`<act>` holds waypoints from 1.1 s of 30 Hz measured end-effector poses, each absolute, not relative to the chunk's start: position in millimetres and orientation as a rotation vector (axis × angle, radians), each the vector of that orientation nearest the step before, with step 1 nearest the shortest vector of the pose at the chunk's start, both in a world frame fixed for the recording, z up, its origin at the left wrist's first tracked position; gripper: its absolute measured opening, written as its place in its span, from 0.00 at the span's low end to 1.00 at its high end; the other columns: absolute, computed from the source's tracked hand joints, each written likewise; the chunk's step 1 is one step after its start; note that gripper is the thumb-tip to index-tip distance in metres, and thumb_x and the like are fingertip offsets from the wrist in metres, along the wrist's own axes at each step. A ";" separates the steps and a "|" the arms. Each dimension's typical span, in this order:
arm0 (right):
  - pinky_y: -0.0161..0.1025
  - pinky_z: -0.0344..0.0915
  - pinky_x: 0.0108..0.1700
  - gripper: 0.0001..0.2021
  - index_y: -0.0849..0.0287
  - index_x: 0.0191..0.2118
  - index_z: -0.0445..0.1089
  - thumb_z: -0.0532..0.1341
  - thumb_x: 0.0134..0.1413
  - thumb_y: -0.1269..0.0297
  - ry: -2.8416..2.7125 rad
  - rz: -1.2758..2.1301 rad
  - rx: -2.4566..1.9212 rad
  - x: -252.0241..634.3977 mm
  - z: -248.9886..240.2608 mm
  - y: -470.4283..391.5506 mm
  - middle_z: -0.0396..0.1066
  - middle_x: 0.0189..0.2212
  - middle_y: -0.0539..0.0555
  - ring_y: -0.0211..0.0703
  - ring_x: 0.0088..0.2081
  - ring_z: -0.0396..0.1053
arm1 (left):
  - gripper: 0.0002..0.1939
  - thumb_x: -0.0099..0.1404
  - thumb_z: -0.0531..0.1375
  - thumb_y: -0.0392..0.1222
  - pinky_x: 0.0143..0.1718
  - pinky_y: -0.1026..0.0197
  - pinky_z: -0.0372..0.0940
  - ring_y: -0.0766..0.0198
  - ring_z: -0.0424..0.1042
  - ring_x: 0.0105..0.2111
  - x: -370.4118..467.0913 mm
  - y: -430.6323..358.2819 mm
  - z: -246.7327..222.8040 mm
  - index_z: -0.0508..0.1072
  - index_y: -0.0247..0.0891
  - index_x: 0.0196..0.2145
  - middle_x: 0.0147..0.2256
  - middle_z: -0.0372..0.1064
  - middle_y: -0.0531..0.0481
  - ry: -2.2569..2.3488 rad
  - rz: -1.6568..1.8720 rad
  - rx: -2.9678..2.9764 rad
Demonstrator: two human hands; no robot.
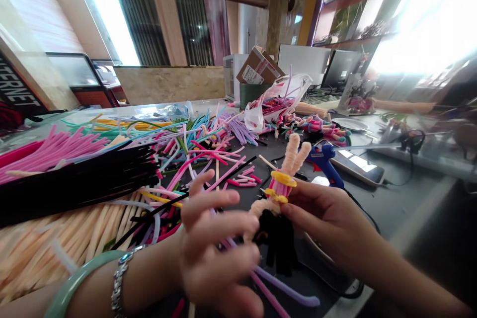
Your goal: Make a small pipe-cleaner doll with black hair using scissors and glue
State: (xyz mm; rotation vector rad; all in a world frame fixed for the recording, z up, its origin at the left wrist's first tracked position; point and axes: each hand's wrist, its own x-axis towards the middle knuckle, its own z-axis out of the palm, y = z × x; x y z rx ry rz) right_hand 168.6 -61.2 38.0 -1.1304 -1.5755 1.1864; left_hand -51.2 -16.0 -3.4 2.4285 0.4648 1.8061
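A pipe-cleaner doll (pixel 280 190) with a pink and yellow body, two beige legs pointing up and black strands hanging below is pinched in my right hand (pixel 322 213). My thumb and fingers grip it at the body's right side. My left hand (pixel 219 238) is spread just left of the doll, its fingers apart and slightly blurred. It partly covers the doll's lower left side, and I cannot tell whether a fingertip touches the beige arm there. Lilac and pink pipe cleaners (pixel 286 285) lie under the hands.
Bundles of black (pixel 82 184), beige (pixel 74 238) and pink pipe cleaners (pixel 67 151) cover the table's left side. A blue glue gun (pixel 323 161) and a phone (pixel 357 166) lie behind my right hand. Farther back are a plastic bag (pixel 298 84), a cardboard box (pixel 259 67) and finished-looking pieces.
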 end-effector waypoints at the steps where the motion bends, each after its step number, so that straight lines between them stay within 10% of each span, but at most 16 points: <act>1: 0.33 0.68 0.32 0.10 0.54 0.40 0.73 0.60 0.58 0.55 -1.616 1.133 -1.166 170.1 36.8 -60.9 0.76 0.34 0.51 0.43 0.35 0.73 | 0.17 0.60 0.58 0.61 0.54 0.44 0.59 0.55 0.67 0.39 -48.5 -18.1 4.6 0.70 0.50 0.40 0.35 0.71 0.51 0.317 1.920 2.485; 7: 0.34 0.64 0.32 0.12 0.55 0.44 0.72 0.55 0.62 0.58 -1.846 0.829 -1.252 174.8 34.8 -63.3 0.72 0.30 0.50 0.40 0.31 0.68 | 0.13 0.64 0.58 0.35 0.50 0.51 0.63 0.56 0.67 0.47 -38.1 -28.8 17.7 0.67 0.39 0.47 0.42 0.69 0.44 0.553 1.559 2.329; 33: 0.32 0.66 0.32 0.08 0.53 0.36 0.74 0.58 0.60 0.59 -1.879 0.769 -1.193 167.1 50.2 -72.3 0.75 0.32 0.49 0.39 0.32 0.71 | 0.08 0.60 0.66 0.43 0.41 0.66 0.68 0.62 0.76 0.38 -23.1 -31.4 18.7 0.82 0.41 0.37 0.35 0.79 0.50 0.591 1.042 1.299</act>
